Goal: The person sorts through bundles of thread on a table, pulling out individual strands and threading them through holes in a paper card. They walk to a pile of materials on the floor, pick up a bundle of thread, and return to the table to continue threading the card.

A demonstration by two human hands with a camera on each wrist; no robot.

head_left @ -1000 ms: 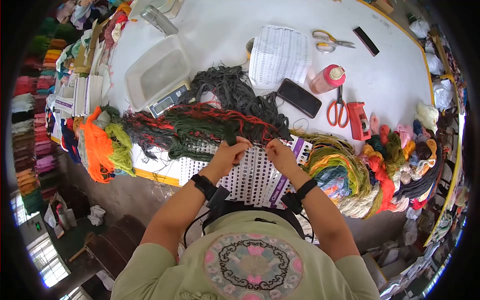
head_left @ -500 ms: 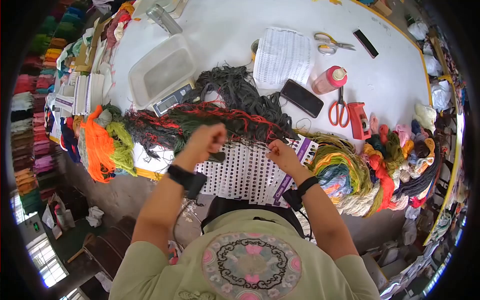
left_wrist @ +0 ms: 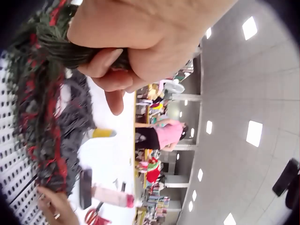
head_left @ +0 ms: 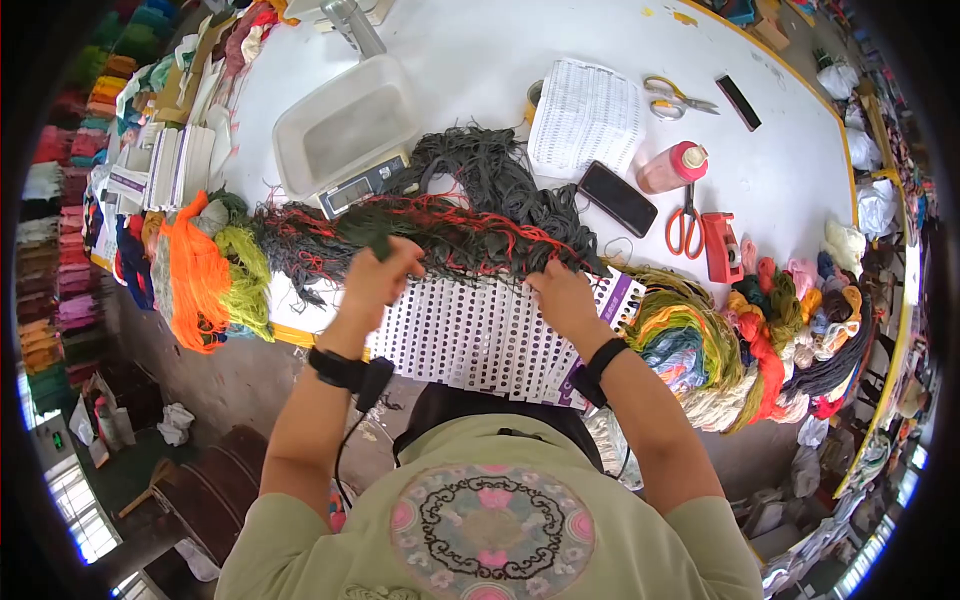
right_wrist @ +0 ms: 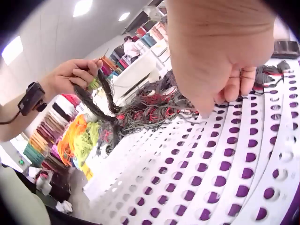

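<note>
The left hand (head_left: pixel 378 280) grips a bundle of dark green thread (left_wrist: pixel 65 49), its fingers curled round the strands in the left wrist view. That hand is raised over the left part of a long heap of dark and red threads (head_left: pixel 480 235). At the heap's right end, the right hand (head_left: pixel 562 298) has its thumb and fingertips together at the thread edge; the right wrist view (right_wrist: pixel 220 56) shows the fingers bent over the cards, the pinched strand barely visible. White cards with rows of holes (head_left: pixel 450 335) lie fanned beneath both hands.
Behind the heap are a plastic tray (head_left: pixel 345 125), a scale (head_left: pixel 365 188), a printed sheet (head_left: pixel 588 118) and a phone (head_left: pixel 618 199). To the right are a pink-capped bottle (head_left: pixel 673 168), red scissors (head_left: pixel 686 232) and a tape dispenser (head_left: pixel 721 247). Coloured yarn (head_left: pixel 690 345) lies at the right edge.
The left hand has moved left, away from the right hand, with the dark green bundle. The right hand stays near the heap's right end. The head view has shifted slightly.
</note>
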